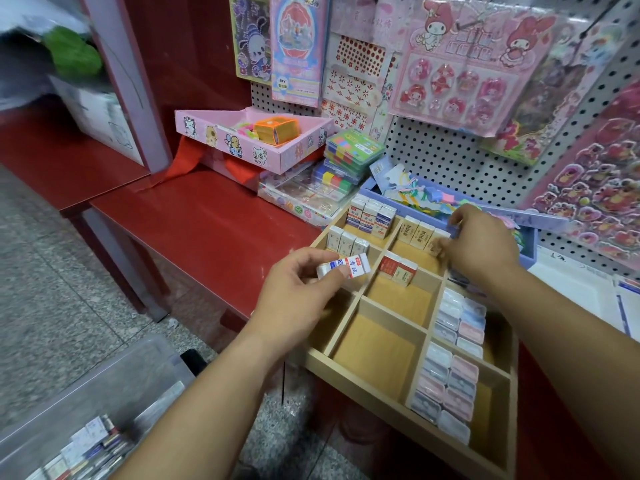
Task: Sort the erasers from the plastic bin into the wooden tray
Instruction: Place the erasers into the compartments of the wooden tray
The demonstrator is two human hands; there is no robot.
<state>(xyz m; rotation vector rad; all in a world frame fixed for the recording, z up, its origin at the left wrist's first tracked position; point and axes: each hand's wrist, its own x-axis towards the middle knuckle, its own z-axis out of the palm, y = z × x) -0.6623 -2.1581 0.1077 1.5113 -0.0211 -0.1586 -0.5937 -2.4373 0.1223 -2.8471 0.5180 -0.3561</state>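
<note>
Red bench (207, 216) below a pegboard of sticker packs. Wooden tray (374, 348) looks to overhang the bench edge, so a hard press on its near side could tip it. Left hand (298, 292) pinches a white eraser (346, 268) over the tray's left column. Right hand (481, 244) is at the tan erasers (419, 235) in the tray's far middle cell. I cannot tell its grip through the blur, and a nudge could topple that row. Plastic bin (104, 393) sits on the floor, left of the tray.

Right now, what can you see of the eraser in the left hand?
The eraser is a white block in a paper sleeve: blue band, red stripe, red and blue characters. It lies on its side, slightly tilted, bare white end toward the left. The left hand pinches it between thumb and fingers, above the left column of the wooden tray; it touches nothing else.
</note>
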